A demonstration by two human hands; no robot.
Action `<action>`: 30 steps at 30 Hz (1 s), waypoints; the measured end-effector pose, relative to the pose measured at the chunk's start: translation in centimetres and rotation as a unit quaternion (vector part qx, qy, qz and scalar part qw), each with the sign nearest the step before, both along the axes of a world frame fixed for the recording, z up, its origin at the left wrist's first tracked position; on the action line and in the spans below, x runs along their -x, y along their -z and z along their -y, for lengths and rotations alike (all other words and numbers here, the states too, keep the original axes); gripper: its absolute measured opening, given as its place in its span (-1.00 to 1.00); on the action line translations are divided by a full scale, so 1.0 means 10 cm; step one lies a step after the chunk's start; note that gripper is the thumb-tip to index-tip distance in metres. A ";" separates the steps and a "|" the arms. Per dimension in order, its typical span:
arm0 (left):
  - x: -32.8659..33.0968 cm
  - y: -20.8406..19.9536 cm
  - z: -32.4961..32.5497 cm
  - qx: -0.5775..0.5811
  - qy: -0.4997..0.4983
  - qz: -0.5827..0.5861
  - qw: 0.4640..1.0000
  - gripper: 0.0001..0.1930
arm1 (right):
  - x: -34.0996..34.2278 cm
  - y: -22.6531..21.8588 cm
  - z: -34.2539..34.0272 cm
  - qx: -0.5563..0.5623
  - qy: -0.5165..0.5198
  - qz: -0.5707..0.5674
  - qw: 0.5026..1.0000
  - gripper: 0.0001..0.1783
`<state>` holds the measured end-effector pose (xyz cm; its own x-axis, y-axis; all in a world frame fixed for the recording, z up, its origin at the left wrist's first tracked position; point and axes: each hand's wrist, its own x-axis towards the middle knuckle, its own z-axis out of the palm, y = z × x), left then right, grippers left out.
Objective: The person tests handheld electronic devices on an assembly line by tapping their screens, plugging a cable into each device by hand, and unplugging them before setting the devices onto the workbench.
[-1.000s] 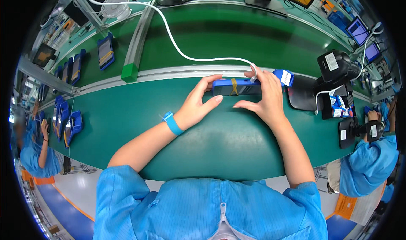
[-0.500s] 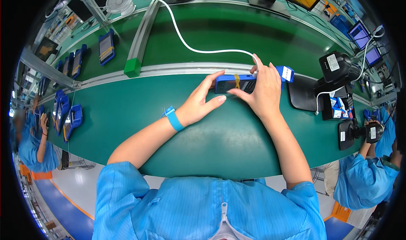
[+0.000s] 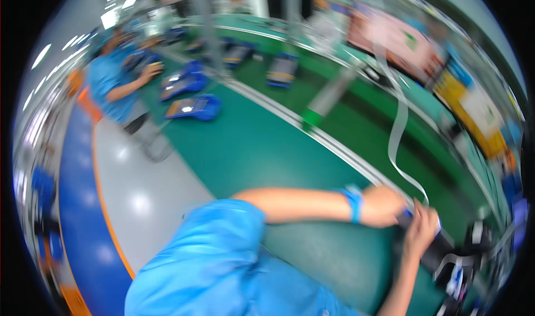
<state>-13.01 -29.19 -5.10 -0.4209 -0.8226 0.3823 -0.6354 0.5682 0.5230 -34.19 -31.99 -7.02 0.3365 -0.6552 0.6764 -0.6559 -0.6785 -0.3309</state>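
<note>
Motion smears the whole view. My left hand (image 3: 383, 206), with a blue band on its wrist, is closed at the near end of a blue-cased handheld device (image 3: 405, 219). Only a small part of that device shows between my hands. Across from it, my right hand (image 3: 422, 227) is bent over the device's other end, fingers closed. A white cable (image 3: 397, 132) hangs down in a curve and ends at my right fingertips. Whether its plug sits in the device is hidden by fingers and blur.
Blue-cased devices (image 3: 192, 108) lie on the green table at left, beside a co-worker in blue (image 3: 120, 85). Another device (image 3: 282, 70) rests beyond the metal rail. A green-capped bar (image 3: 311, 119), monitors (image 3: 393, 40) and a dark scanner stand (image 3: 480, 235) stand farther off.
The view has swung left, bringing the co-worker and left-hand devices inward. My left hand has closed in on the device, nearer my right hand, which stays by the cable's end.
</note>
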 end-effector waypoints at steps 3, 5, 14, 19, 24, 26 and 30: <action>0.20 0.43 0.20 0.126 -0.018 0.013 0.992 -0.79 | -0.05 -0.04 0.05 0.005 -0.065 -0.026 0.997 -0.79; 0.15 0.36 0.10 0.097 -0.017 0.019 0.995 -0.81 | -0.15 -0.05 0.04 -0.033 -0.070 0.009 0.997 -0.73; -0.36 -0.01 0.06 0.009 -0.099 -0.070 0.993 -0.73 | -0.13 -0.38 -0.23 -0.051 -0.084 0.319 0.943 -0.60; -1.19 -0.43 0.30 -0.024 -0.157 -0.167 0.973 -0.64 | -0.09 0.00 -0.40 -0.029 -0.174 0.073 0.982 -0.54; -2.54 -0.33 0.71 -0.152 -0.194 -0.463 0.851 -0.75 | -0.28 0.25 -0.50 -0.296 -0.224 0.044 0.928 -0.71; -2.94 -0.26 0.82 -0.174 -0.288 -0.466 0.818 -0.70 | -0.33 0.22 -0.47 -0.349 -0.199 0.054 0.914 -0.70; -3.69 0.17 1.12 -0.196 -0.380 -0.545 0.721 -0.68 | -0.38 0.22 -0.46 -0.372 -0.206 0.056 0.903 -0.70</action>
<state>23.87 -40.44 -6.80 0.5838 -0.7918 -0.1798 0.2243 -0.0556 0.9729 -30.44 -27.38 -9.18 0.6127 -0.7768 0.1455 -0.3320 -0.4201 -0.8446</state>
